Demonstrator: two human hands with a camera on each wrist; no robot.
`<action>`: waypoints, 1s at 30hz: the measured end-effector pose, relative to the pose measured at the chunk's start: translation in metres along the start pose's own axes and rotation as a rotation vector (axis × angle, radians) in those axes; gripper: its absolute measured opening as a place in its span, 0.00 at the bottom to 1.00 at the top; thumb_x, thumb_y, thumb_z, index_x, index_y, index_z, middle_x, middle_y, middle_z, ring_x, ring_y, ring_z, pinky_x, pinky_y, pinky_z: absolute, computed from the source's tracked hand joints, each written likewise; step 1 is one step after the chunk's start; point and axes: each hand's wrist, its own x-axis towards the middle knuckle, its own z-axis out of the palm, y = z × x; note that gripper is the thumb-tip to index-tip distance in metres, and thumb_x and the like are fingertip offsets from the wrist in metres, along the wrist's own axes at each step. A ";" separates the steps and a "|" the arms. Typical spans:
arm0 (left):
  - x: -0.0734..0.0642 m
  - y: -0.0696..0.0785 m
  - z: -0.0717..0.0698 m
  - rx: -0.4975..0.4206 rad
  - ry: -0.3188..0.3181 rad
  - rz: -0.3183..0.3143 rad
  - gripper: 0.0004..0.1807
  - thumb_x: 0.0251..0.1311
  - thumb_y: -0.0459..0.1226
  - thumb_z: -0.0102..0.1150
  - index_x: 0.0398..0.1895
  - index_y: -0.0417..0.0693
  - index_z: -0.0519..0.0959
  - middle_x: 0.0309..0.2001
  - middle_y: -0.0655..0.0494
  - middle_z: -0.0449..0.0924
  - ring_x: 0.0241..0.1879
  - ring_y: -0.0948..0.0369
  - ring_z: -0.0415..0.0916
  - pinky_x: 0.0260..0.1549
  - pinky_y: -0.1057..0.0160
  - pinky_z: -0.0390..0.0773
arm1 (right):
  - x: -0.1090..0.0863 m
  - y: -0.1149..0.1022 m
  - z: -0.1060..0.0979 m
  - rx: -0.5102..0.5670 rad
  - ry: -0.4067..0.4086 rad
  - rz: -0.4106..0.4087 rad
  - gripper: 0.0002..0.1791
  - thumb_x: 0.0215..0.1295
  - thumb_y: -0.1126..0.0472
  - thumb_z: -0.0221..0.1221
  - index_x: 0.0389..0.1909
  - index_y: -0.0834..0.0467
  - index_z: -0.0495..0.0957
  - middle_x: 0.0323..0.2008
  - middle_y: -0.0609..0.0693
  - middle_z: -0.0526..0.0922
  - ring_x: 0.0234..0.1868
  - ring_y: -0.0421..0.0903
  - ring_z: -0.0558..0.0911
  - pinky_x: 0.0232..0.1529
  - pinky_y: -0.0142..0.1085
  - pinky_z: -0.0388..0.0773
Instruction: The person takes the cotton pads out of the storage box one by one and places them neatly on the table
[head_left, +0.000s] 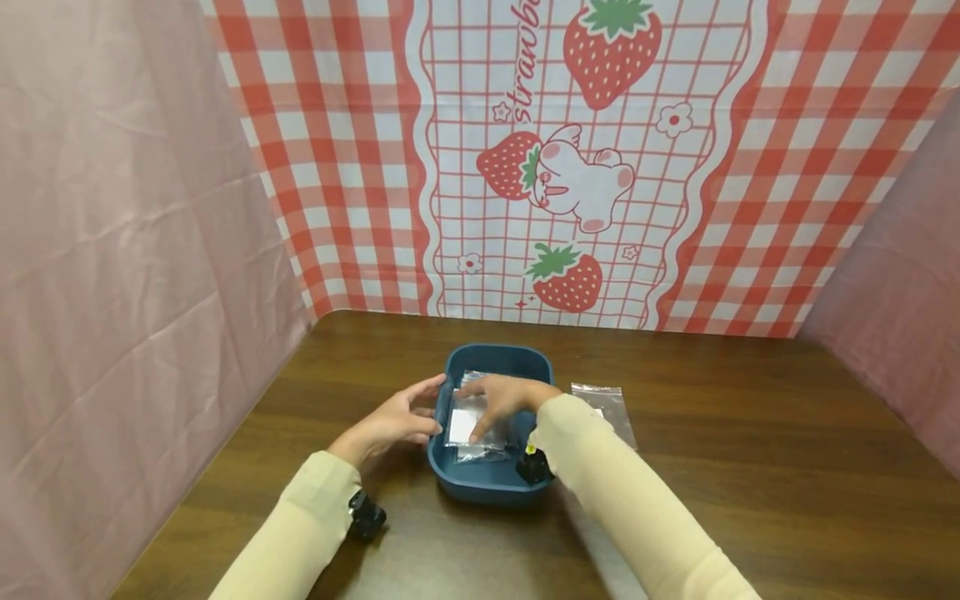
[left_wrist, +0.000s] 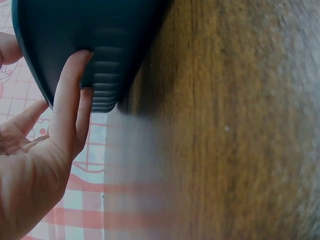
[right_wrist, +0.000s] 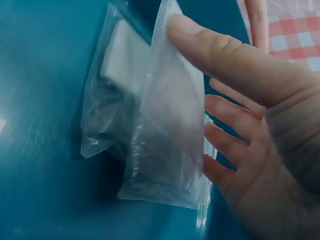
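In the head view, a blue plastic bin stands on the table with clear plastic zip bags inside, white pieces showing within them. My right hand reaches into the bin. Seen from the right wrist, its thumb lies on one face of a clear zip bag and its fingers on the other, pinching it upright. Another zip bag leans beside that one. My left hand is at the bin's left side; in the left wrist view its extended fingers touch the ribbed outer wall.
To the right of the bin, another clear zip bag lies on the brown wooden table, partly hidden by the right sleeve. A red checked strawberry cloth hangs behind the table. Pink cloth hangs at the sides.
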 end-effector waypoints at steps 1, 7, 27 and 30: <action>0.000 0.000 0.000 -0.002 -0.001 0.001 0.46 0.47 0.24 0.59 0.72 0.48 0.53 0.63 0.38 0.58 0.52 0.48 0.70 0.34 0.57 0.79 | 0.000 0.000 0.000 0.000 -0.009 0.005 0.44 0.42 0.54 0.73 0.64 0.55 0.67 0.64 0.53 0.65 0.65 0.52 0.61 0.62 0.48 0.57; 0.000 -0.001 0.001 -0.009 -0.002 0.003 0.45 0.48 0.24 0.59 0.72 0.48 0.53 0.63 0.38 0.58 0.52 0.48 0.70 0.33 0.58 0.79 | 0.000 0.000 0.002 -0.023 -0.047 -0.038 0.43 0.41 0.60 0.74 0.62 0.59 0.69 0.59 0.53 0.72 0.57 0.47 0.69 0.57 0.41 0.65; 0.002 -0.001 0.001 0.009 0.001 -0.003 0.45 0.48 0.24 0.59 0.72 0.49 0.54 0.64 0.40 0.58 0.54 0.48 0.69 0.35 0.57 0.79 | -0.010 -0.006 -0.013 -0.094 0.011 -0.012 0.36 0.53 0.61 0.66 0.65 0.54 0.66 0.57 0.51 0.71 0.50 0.45 0.70 0.51 0.43 0.70; 0.000 -0.001 0.001 0.002 0.000 -0.005 0.45 0.49 0.24 0.58 0.72 0.49 0.54 0.65 0.40 0.57 0.54 0.47 0.68 0.35 0.56 0.79 | -0.011 -0.007 -0.016 -0.101 0.042 -0.047 0.36 0.53 0.62 0.66 0.65 0.55 0.65 0.57 0.51 0.71 0.49 0.45 0.71 0.50 0.41 0.70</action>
